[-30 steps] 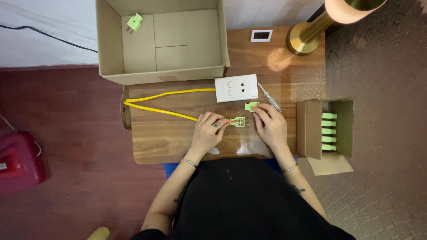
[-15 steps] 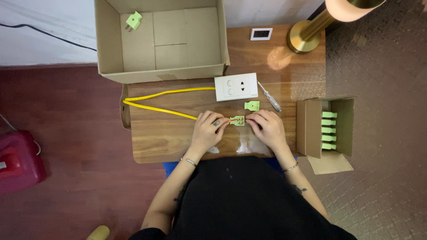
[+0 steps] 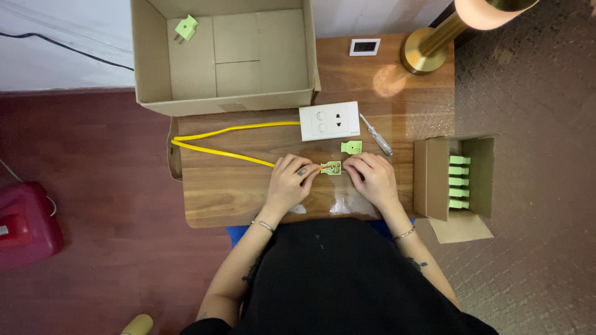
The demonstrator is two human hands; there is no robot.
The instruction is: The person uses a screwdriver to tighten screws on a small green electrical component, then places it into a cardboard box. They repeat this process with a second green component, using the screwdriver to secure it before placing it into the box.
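Wiring step: left hand [image 3: 290,183] pinches the yellow cable [image 3: 217,152], right hand [image 3: 371,177] grips the open green plug base [image 3: 331,167] on the tabletop [image 3: 248,192]; seating the conductors demands steadiness

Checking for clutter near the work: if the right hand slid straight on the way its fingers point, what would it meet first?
The right hand points up-left at the open green plug that both hands pinch. Past that, probably the loose green cover, then the white socket; height is hard to judge.

A large open cardboard box [image 3: 223,56], brass lamp base [image 3: 425,53], red case [image 3: 25,226].
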